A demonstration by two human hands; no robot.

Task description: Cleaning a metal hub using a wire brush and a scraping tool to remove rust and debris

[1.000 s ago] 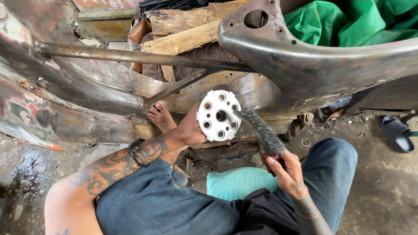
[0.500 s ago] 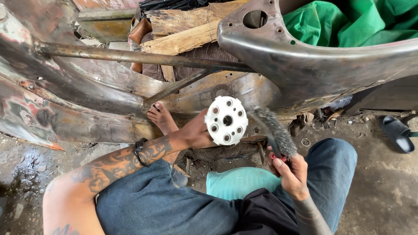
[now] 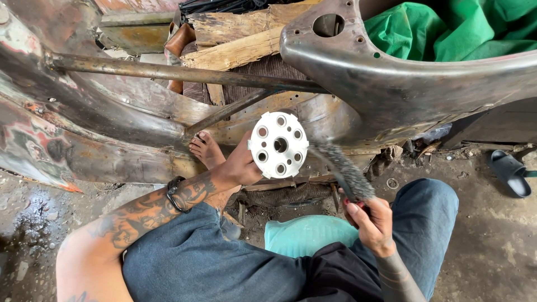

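My left hand (image 3: 241, 165) grips a round white metal disc (image 3: 278, 145) with several holes by its left edge, holding it up face-on in front of me. My right hand (image 3: 372, 221) is closed around the handle of a wire brush (image 3: 339, 169). The brush's grey bristles point up and left, and their tip lies against the disc's right edge. A dark band sits on my left wrist (image 3: 174, 193). My bare foot (image 3: 205, 149) rests on the metal frame behind the disc.
A rusty bare metal vehicle frame (image 3: 391, 84) with a cross tube (image 3: 168, 71) arches in front of me. Wooden planks (image 3: 235, 42) and green cloth (image 3: 447, 28) lie behind it. A teal stool (image 3: 305, 235) sits between my knees. A dark sandal (image 3: 510, 172) lies on the concrete at right.
The disc has shifted slightly right and down and turned a little in my left hand. The brush has stroked along the disc's right edge, my right hand moving a bit lower.
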